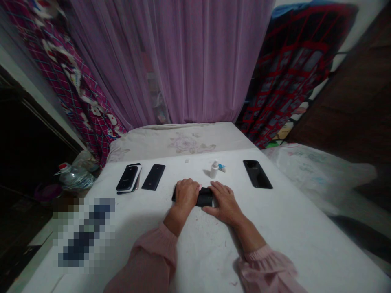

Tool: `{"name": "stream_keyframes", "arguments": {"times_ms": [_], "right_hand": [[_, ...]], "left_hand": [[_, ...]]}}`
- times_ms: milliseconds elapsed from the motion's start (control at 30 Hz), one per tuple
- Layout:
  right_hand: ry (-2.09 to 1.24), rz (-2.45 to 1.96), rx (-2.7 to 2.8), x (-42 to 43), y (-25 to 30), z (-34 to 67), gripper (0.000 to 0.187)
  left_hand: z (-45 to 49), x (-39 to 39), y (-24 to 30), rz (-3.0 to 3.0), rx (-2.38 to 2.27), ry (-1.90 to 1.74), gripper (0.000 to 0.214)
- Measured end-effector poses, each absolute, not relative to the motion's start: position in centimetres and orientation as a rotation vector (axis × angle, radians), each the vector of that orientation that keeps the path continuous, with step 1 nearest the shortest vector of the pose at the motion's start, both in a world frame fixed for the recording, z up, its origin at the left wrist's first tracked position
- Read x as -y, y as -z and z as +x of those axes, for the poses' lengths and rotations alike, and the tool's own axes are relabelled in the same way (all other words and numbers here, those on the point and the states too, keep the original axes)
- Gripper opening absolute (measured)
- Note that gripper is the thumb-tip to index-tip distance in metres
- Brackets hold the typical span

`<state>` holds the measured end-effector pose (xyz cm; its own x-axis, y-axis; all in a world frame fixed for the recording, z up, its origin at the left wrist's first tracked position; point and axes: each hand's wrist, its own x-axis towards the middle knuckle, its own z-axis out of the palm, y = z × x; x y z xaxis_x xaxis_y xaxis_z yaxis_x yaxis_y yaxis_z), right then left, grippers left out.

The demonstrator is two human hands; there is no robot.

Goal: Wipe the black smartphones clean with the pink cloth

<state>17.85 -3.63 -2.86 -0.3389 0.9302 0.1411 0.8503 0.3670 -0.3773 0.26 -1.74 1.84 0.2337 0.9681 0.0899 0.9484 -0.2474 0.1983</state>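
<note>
- At the left of the white table, a stack of phones lay near a single dark phone, both apart from the hands.
- The left hand was curled over the left part of the held phone; I could not tell whether it gripped the edges or pinched something small. Working well here seemed to call for light, even pressure, with the other hand bracing against any slide or turn.
- The held phone lay mid-table, its long axis running left to right; which end was its top I could not make out.
- Just beyond it, a small white bottle stood upright.
- The right hand was clamped on its right end, thumb nearer, fingers farther.
- A glossy black phone lay well apart, farthest right.
</note>
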Motion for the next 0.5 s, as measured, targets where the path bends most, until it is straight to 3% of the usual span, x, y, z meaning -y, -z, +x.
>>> {"name": "stream_keyframes", "arguments": {"times_ms": [500], "right_hand": [[-0.327,-1.567,2.306,3.7,2.7,17.8,0.077]], "left_hand": [[-5.7,2.0,-2.3,2.332,-2.046,-0.282,0.031]]}}
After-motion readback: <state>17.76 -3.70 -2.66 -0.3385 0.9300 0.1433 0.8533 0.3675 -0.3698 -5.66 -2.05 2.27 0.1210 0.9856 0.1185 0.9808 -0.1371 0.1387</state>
